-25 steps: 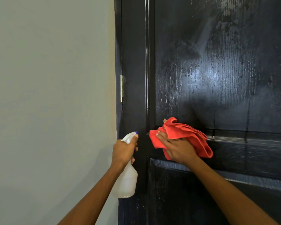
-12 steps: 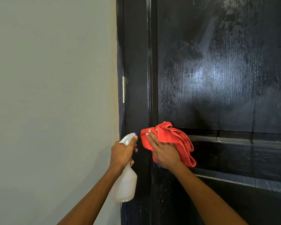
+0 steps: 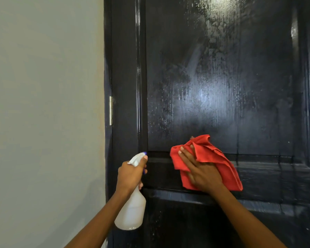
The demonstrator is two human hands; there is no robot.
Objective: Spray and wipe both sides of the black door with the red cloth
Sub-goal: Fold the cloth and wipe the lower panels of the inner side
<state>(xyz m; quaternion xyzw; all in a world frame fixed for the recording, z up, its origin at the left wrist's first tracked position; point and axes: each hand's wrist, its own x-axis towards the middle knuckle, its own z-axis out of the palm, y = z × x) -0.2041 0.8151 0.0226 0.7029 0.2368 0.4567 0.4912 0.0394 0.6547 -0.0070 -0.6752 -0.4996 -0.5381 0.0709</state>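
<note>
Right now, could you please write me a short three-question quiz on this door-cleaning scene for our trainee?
1. True or false: the left hand grips the spray bottle.
2. What does the right hand press against the black door?
3. Where is the hinge? A) on the door's left edge, above the bottle B) on the right edge, by the cloth C) below the bottle

Key:
1. True.
2. The red cloth, with its fingers laid flat over it, at the rail below the streaky upper panel.
3. A.
</note>
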